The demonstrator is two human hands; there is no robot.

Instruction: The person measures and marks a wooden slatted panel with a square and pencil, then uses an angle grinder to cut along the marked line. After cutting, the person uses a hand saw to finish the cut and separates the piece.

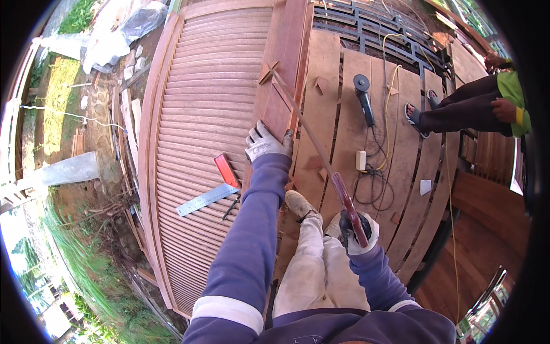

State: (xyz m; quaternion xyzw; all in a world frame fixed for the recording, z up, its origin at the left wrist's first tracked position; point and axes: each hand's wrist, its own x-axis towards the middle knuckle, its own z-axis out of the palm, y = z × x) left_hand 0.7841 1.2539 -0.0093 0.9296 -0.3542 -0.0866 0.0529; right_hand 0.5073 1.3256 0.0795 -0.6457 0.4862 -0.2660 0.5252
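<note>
In my gloved right hand (358, 229) is a hand saw, held by its reddish-brown handle (350, 209). Its long narrow blade (306, 129) slants up and left, with the tip over the brown wooden board (289, 51). A small pointed wood piece (267, 73) lies by that tip. My gloved left hand (266, 140) rests flat on the board, fingers apart, thumb by the right edge. The board borders a large slatted louvre panel (217, 92). On the slats, left of my left forearm, lie a square with a red stock (226, 170) and metal blade (207, 199), and a dark, thin pencil-like tool (231, 207).
An angle grinder (363, 98) lies on the plank deck (323, 63) at right, near tangled cords and a white socket block (360, 160). Wood offcuts (319, 86) are scattered there. A person (470, 112) stands at far right. Black metal grating (372, 26) lies beyond.
</note>
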